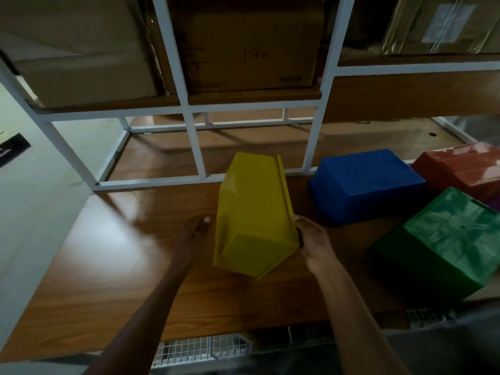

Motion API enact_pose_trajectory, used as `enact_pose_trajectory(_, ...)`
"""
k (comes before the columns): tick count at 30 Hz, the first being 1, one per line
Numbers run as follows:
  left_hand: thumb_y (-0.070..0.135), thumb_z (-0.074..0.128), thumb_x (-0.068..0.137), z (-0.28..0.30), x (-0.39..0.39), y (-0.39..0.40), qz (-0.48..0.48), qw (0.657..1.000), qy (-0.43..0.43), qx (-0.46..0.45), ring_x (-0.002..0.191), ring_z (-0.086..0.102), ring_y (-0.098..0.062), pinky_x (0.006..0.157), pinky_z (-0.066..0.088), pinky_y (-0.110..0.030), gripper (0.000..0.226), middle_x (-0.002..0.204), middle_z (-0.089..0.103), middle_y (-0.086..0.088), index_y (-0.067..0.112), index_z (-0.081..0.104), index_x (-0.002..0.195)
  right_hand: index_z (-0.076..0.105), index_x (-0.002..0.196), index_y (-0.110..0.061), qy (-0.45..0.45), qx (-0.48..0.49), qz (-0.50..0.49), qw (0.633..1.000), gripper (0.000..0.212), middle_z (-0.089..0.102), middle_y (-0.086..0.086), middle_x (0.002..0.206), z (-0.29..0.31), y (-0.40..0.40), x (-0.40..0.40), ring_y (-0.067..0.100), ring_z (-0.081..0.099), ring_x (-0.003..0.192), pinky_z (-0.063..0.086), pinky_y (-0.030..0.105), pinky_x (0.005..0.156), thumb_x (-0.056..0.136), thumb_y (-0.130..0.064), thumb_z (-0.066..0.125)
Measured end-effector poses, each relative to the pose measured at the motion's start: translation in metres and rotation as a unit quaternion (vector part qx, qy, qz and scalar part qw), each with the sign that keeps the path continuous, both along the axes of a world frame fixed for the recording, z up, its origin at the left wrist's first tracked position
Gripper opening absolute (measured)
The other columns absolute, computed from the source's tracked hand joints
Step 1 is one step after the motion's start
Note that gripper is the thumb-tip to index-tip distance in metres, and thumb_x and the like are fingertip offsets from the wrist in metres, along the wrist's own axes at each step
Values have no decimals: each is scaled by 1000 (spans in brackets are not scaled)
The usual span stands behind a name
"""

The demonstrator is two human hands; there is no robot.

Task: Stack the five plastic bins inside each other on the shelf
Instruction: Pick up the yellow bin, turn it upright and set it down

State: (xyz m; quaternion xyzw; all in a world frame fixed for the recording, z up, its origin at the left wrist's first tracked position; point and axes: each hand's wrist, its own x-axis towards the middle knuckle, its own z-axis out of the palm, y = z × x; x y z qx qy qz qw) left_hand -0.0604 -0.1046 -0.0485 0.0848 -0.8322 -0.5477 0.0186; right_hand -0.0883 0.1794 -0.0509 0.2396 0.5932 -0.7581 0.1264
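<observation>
On the far left I see a pale floor (pixel 32 212) beside the brown wooden shelf (pixel 108 266) that I am working on. My left hand (pixel 196 234) is over the shelf, just left of the yellow bin (pixel 251 212). Its fingers are straight and loose, and I cannot tell if they touch the bin's side or are only very close. The yellow bin is in the middle of the shelf, tipped up on its side, with its closed bottom facing near me and its rim edge on the right. My right hand (pixel 313 244) grips that bin at its right rim, with my thumb on the near side and my other fingers curled behind where I cannot see them. Behind the yellow bin is a white metal frame (pixel 194 136) with brown boards, and big cardboard boxes (pixel 251 50) sit up on the far boards. To the right of the yellow bin, a little farther away, is a blue bin (pixel 368 182) lying upside down on the shelf. Farther right is a red bin (pixel 460 166), also upside down, near the blue one. Nearer to me on the right is a green bin (pixel 438 244), upside down too, and its top looks shiny. A tiny bit of something purple (pixel 495 203) peeks out between the red bin and the green bin.
</observation>
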Motion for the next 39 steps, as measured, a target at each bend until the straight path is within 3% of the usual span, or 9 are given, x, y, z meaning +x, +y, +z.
enact_pose_trajectory(7,26,60,105,37,-49,17,-12,992,85,-89,85,61,-5,69,44,-18,18,97,66,4,12,71,109,75,124,-16,53,23,-16,998,24,79,6,117,21,-56,2,24,76,105,63,35,75,102,-26,68)
enact_pose_trajectory(11,39,64,101,46,-72,25,-35,995,32,-84,82,59,-1,61,40,-17,30,102,67,3,13,71,113,77,124,-20,106,101,15,989,26,76,2,121,14,-76,-1,21,72,112,61,44,96,101,-29,70)
enact_pose_trajectory(16,54,74,90,46,-82,27,-8,997,17,-70,89,60,-10,62,41,-16,52,104,63,4,13,66,121,76,126,-14,182,197,112,957,28,71,-9,73,20,-106,3,3,65,60,48,20,54,105,-30,64)
enact_pose_trajectory(20,41,79,89,37,-85,-10,16,998,17,-63,90,68,-19,66,52,-24,49,106,69,-2,11,66,126,77,127,-23,167,248,178,937,33,81,2,107,26,-111,-5,27,76,93,61,41,77,105,-41,60)
enact_pose_trajectory(23,26,74,93,25,-83,-50,46,998,-4,-40,75,71,-22,70,62,-39,44,98,73,-8,9,67,133,75,124,-18,182,351,144,907,25,77,1,115,15,-100,-21,21,73,90,57,29,75,106,-28,61)
enact_pose_trajectory(26,17,67,98,14,-71,-88,72,996,-45,8,78,71,-24,67,59,-35,37,101,74,-9,12,66,134,66,136,-18,161,456,139,864,35,71,3,131,-8,-94,-46,19,66,114,56,47,98,104,-32,59)
enact_pose_trajectory(29,15,63,99,2,-58,-114,89,990,-82,65,90,73,-29,79,59,-43,29,104,77,-8,21,71,126,59,143,-19,71,411,186,890,53,62,7,144,-23,-102,-64,24,61,120,52,54,105,104,-52,45)
enact_pose_trajectory(34,15,54,100,-12,-48,-132,108,980,-123,111,84,68,-26,80,53,-40,31,90,76,-5,38,75,101,72,122,-13,37,257,222,940,36,75,13,122,-18,-125,-63,27,70,109,54,47,95,113,-25,39)
enact_pose_trajectory(39,8,47,101,-19,-44,-139,130,968,-161,139,74,59,-19,75,50,-33,39,61,67,11,38,71,106,60,148,-19,25,234,214,948,41,66,4,141,-22,-136,-72,20,64,116,46,29,73,110,-31,48)
